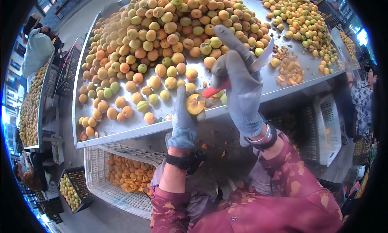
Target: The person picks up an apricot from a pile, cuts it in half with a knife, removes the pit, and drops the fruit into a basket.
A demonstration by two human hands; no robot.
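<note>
My left hand (183, 117), in a grey glove, is closed around a cut apricot (195, 105) just above the front edge of the metal table (117, 130). Its orange flesh and hollow face toward me. In my right hand (241, 81), also gloved, is a knife (263, 56), the blade pointing up and to the right and the red handle sticking out toward the apricot. The right index finger is stretched upward while the other fingers curl around the knife. A large heap of whole apricots (161, 34) lies beyond both hands.
Cut apricot pieces (290, 69) lie on the table at right, below a second apricot heap (299, 20). A white crate (95, 174) under the front edge holds apricot halves. Another white crate (329, 130) stands at right, near a person (361, 97). A black crate (85, 192) stands lower left.
</note>
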